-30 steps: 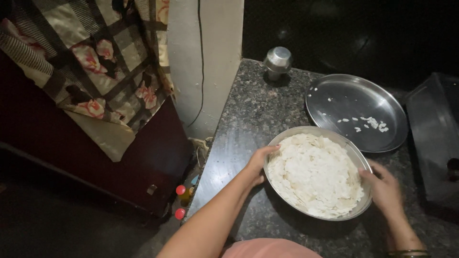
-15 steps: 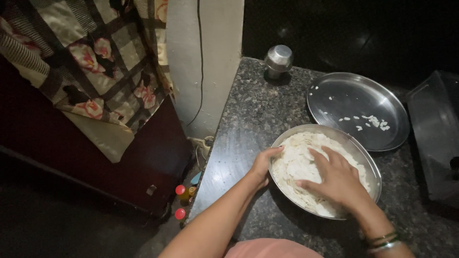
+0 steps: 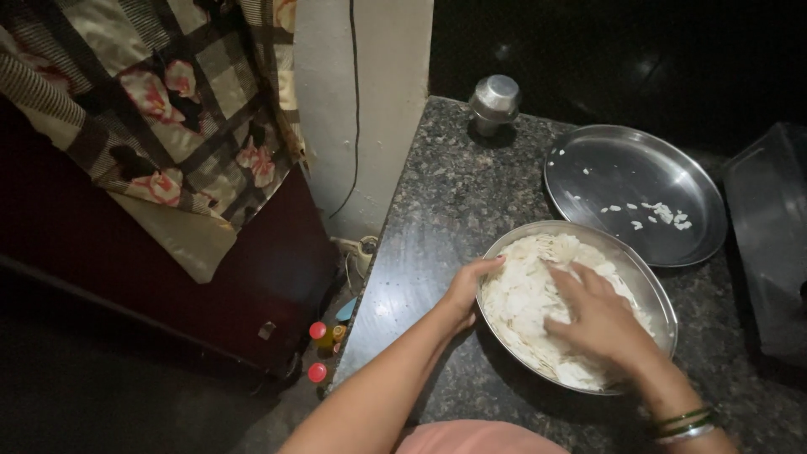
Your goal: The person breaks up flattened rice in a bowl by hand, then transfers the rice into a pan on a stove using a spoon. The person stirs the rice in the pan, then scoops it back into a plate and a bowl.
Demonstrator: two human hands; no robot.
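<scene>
R hand [image 3: 598,319] flat on white flakes [image 3: 525,298], round steel bowl [image 3: 660,298].

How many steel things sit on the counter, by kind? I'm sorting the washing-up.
Steel plates: 2, the one with white flakes held by the left hand and right hand, and the nearly bare one
Small steel container: 1
Total: 3

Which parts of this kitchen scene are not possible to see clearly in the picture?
Head view only:
- Flakes under the right hand: covered by it.
- Left hand fingertips at the steel bowl rim: grip unclear.
- Dark container: cut off by the right edge, contents lost in shadow.
- Small bottles on the floor: too small and dim.
</scene>
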